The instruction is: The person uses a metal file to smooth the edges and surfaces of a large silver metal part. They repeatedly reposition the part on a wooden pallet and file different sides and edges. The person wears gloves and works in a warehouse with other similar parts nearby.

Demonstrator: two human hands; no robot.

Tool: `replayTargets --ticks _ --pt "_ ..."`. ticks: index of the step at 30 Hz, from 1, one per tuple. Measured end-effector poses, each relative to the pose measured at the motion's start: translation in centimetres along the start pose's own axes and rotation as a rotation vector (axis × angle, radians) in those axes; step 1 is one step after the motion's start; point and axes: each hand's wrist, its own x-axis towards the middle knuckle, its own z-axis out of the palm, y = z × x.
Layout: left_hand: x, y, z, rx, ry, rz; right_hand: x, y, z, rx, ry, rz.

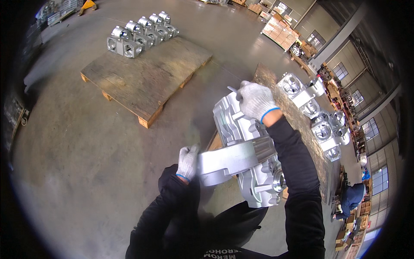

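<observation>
A large silver metal casting [228, 159] lies in front of me, with ribbed sides, a broad smooth arm crossing its middle and a round bore at its near right end. My left hand [188, 162], in a white knit glove with a blue cuff edge, closes on the left end of that arm. At the casting's far end my right hand [257, 99], gloved the same way, has its fingers curled tightly round a part of it. A short grey stub pokes out beside the right fist. The fingertips of both hands are partly hidden.
Beneath the casting and to its right is a worn wooden board [297, 116] bearing more silver castings [312, 93]. Ahead on the left, a wooden pallet [146, 82] carries a row of castings [140, 32]. Stacked cartons [280, 32] line the far side. A person in dark blue [353, 196] bends at far right.
</observation>
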Motion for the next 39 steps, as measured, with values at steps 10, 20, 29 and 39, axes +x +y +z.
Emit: replayTargets --ticks 10,20,29,39 --pt "-0.3 0.3 -0.5 0.028 -0.057 -0.043 -1.5 -1.2 0.5 0.011 -0.072 -0.118" --pt "-0.1 0.0 -0.3 -0.025 -0.047 -0.025 0.2 -2.4 0.9 0.116 -0.082 -0.063" --pt "-0.4 -0.2 -0.2 -0.032 0.032 -0.031 0.4 -2.0 2.4 0.144 -0.204 0.111" --pt "-0.8 0.6 -0.2 0.108 0.009 0.016 -1.1 -3.0 4.7 -0.116 -0.004 -0.184"
